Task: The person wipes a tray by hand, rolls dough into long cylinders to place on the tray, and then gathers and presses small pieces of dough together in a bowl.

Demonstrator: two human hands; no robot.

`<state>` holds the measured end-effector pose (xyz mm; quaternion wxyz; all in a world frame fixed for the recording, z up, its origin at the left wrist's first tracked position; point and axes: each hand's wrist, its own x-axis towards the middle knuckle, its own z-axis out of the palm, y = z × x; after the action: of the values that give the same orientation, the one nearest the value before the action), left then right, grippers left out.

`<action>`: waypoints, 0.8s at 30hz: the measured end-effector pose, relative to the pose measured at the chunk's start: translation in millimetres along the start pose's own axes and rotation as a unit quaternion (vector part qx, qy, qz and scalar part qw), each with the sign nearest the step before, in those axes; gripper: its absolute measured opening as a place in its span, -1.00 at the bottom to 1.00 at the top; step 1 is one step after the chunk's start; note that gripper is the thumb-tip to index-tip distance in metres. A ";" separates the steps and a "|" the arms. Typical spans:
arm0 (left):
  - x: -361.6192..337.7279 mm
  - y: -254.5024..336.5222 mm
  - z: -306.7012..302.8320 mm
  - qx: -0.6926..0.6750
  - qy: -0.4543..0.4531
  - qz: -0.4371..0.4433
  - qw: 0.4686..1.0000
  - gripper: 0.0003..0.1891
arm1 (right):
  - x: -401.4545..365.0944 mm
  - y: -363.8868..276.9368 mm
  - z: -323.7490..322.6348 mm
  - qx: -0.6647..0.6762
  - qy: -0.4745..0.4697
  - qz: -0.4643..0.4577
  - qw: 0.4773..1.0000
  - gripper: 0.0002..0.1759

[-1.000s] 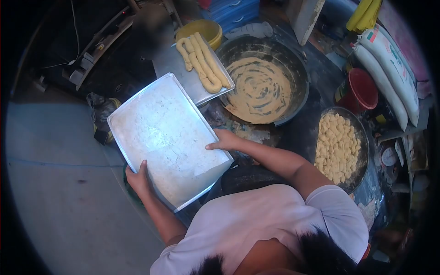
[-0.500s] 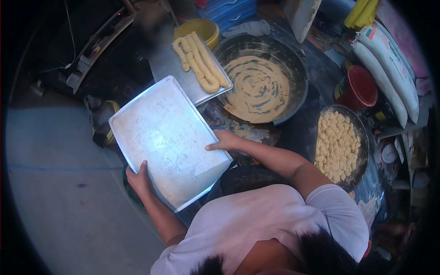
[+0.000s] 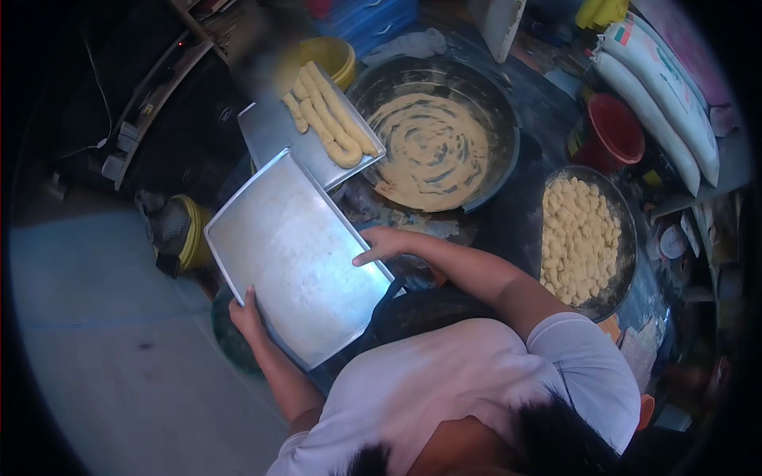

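A shallow metal baking tray [image 3: 290, 250] is held up in front of my body, its bare inner face turned up toward me. My left hand [image 3: 248, 313] grips its left long edge near the bottom, thumb over the rim. On the opposite edge, my right hand [image 3: 382, 244] is closed with its thumb on the tray's face and the other fingers mostly hidden. Just beyond lies a second baking tray [image 3: 266, 131] bearing long ropes of dough [image 3: 340, 131]. The held tray's top corner overlaps that second tray in this view.
A wide dark pan [image 3: 508, 159] with a swirled tan coating stands ahead. To the right, a round pan [image 3: 627, 262] holds many small dough pieces [image 3: 579, 238]. Beyond it are a red bucket [image 3: 607, 135] and white sacks [image 3: 655, 103]. A yellow tub [image 3: 341, 59] sits behind the dough ropes.
The held tray has tilted, and its glare has shifted. It sits slightly lower and to the right in view. Both hands keep their hold, while the surroundings shift a little left with the camera.
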<state>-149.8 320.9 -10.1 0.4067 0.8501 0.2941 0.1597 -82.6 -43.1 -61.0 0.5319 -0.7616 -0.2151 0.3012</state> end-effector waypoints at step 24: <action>14.5 -58.0 31.5 -0.087 0.028 -0.049 0.995 -0.60 | -6.8 -25.0 -0.5 0.111 -0.047 -0.037 0.992 -0.41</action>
<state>-143.9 339.9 -74.7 0.4775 0.7915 0.3317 0.1886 -87.4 -39.3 -35.8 0.6132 -0.6746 -0.2332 0.3383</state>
